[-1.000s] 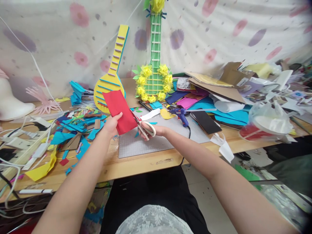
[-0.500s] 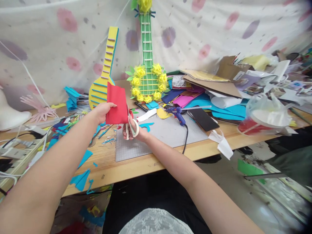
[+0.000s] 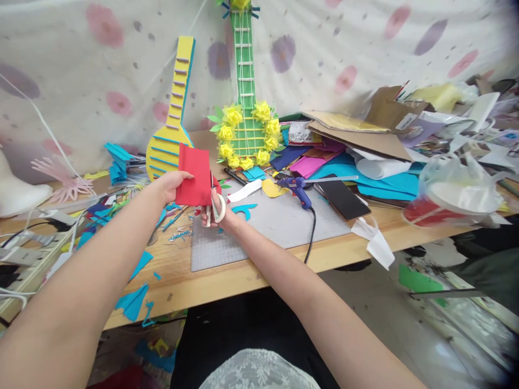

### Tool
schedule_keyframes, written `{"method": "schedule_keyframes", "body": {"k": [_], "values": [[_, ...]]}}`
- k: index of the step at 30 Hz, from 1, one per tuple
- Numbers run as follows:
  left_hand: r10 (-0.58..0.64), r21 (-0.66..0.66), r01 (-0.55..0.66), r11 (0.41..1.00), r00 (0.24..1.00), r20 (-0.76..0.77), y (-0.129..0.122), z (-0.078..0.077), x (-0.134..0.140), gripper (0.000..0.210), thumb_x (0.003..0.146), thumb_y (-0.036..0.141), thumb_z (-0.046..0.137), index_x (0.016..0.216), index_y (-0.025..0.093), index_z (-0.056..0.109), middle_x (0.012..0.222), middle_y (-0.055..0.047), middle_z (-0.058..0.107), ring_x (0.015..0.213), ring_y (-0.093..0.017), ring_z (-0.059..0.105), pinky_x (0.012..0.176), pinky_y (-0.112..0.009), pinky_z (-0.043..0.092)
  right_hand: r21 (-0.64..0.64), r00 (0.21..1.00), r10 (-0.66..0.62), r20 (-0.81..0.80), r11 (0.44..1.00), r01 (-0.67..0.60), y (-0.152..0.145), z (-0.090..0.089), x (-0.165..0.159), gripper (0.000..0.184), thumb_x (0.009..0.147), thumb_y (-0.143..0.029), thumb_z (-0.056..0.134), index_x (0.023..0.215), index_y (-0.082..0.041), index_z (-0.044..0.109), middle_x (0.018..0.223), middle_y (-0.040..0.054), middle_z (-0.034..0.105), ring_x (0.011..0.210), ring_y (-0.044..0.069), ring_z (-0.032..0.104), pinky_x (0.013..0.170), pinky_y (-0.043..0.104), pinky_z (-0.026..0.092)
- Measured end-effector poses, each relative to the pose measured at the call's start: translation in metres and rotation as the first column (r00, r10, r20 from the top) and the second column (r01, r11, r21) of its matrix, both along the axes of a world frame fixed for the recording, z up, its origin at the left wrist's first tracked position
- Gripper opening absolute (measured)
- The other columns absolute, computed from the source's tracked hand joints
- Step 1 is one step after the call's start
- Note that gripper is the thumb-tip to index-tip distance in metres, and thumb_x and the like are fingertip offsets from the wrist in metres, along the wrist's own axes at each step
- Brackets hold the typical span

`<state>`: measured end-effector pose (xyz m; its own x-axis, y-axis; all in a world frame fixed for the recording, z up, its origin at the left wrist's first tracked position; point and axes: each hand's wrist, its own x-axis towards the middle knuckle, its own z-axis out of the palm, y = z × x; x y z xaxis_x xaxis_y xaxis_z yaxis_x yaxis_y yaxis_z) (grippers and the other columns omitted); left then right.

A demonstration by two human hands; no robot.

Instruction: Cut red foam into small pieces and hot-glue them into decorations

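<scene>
Pinched at its left edge, a red sheet of paper [image 3: 193,175] is in my left hand [image 3: 172,186], held up above the table. My right hand [image 3: 214,212] grips white-handled scissors [image 3: 221,208] at the sheet's right edge. Their blades point up along that edge, partly hidden by the red sheet. A red strip curls out to the right of the blades. Below and behind lies a grey cutting mat [image 3: 267,232], with a curved blue paper piece [image 3: 244,210] on it.
A glue gun [image 3: 299,192], a phone [image 3: 344,199] and stacked coloured paper [image 3: 381,186] are to the right. Behind stand a yellow paper instrument [image 3: 170,135] and a green one with yellow flowers [image 3: 246,132]. Blue scraps [image 3: 133,302] lie front left; a red-and-white bucket [image 3: 438,205] stands far right.
The scissors have shifted slightly up and left along the red sheet, and their handles look closer together. The whole view has moved a little.
</scene>
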<state>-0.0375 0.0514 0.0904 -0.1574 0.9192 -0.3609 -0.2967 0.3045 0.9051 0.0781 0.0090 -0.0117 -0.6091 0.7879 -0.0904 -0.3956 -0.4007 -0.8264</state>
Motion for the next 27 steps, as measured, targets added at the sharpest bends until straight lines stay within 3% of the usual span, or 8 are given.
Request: {"method": "schedule_keyframes", "body": {"k": [2, 4, 7, 11, 16, 27], "values": [[-0.093, -0.199, 0.052, 0.979, 0.975, -0.203, -0.005, 0.002, 0.0, 0.013, 0.078, 0.009, 0.049, 0.08, 0.005, 0.061, 0.064, -0.013, 0.067, 0.071, -0.026, 0.065, 0.089, -0.051, 0.043, 0.008, 0.999, -0.029, 0.036, 1.0, 0.029, -0.004, 0.0, 0.001, 0.063, 0.078, -0.075, 0.021, 0.067, -0.017, 0.042, 0.043, -0.0013, 0.044, 0.039, 0.011, 0.05, 0.028, 0.017, 0.022], [-0.155, -0.241, 0.087, 0.967, 0.947, -0.281, -0.01, 0.003, -0.001, 0.013, 0.078, 0.013, 0.049, 0.08, 0.008, 0.061, 0.064, -0.011, 0.067, 0.064, -0.023, 0.064, 0.085, -0.048, 0.047, 0.014, 0.996, -0.059, 0.065, 0.998, 0.058, -0.007, -0.001, 0.002, 0.061, 0.077, -0.075, 0.025, 0.067, -0.017, 0.042, 0.043, -0.0023, 0.043, 0.037, 0.01, 0.048, 0.028, 0.017, 0.023], [-0.189, -0.245, 0.125, 0.961, 0.947, -0.259, -0.015, 0.004, -0.003, 0.013, 0.076, 0.012, 0.05, 0.082, 0.012, 0.061, 0.066, -0.009, 0.067, 0.057, -0.022, 0.064, 0.068, -0.041, 0.054, 0.022, 0.995, -0.074, 0.064, 0.997, 0.073, -0.009, -0.004, 0.0, 0.061, 0.074, -0.077, 0.03, 0.069, -0.018, 0.042, 0.043, -0.0037, 0.043, 0.035, 0.01, 0.048, 0.027, 0.016, 0.021], [-0.183, -0.266, 0.121, 0.956, 0.958, -0.222, -0.017, 0.001, -0.007, 0.021, 0.076, 0.013, 0.049, 0.092, 0.013, 0.063, 0.066, -0.009, 0.067, 0.055, -0.023, 0.064, 0.053, -0.037, 0.055, 0.008, 0.999, -0.054, 0.002, 0.999, 0.054, -0.01, -0.004, -0.003, 0.062, 0.072, -0.079, 0.03, 0.07, -0.018, 0.041, 0.043, -0.0042, 0.042, 0.035, 0.01, 0.048, 0.028, 0.016, 0.021], [-0.168, -0.233, 0.121, 0.965, 0.966, -0.198, -0.023, -0.003, -0.01, 0.026, 0.077, 0.012, 0.046, 0.097, 0.01, 0.063, 0.068, -0.011, 0.068, 0.054, -0.023, 0.064, 0.051, -0.035, 0.054, -0.022, 0.997, -0.05, 0.054, 0.998, 0.051, -0.013, -0.001, -0.003, 0.063, 0.072, -0.079, 0.028, 0.068, -0.017, 0.042, 0.042, -0.0042, 0.041, 0.035, 0.009, 0.046, 0.028, 0.016, 0.019], [-0.156, -0.217, 0.126, 0.968, 0.979, -0.13, -0.029, -0.01, -0.02, 0.031, 0.076, 0.013, 0.046, 0.103, 0.011, 0.062, 0.072, -0.011, 0.069, 0.059, -0.026, 0.066, 0.051, -0.038, 0.055, 0.044, 0.984, -0.107, 0.142, 0.994, 0.102, -0.02, -0.002, -0.001, 0.054, 0.077, -0.07, 0.04, 0.068, -0.017, 0.042, 0.043, -0.0059, 0.039, 0.032, 0.007, 0.041, 0.029, 0.017, 0.02]]}}
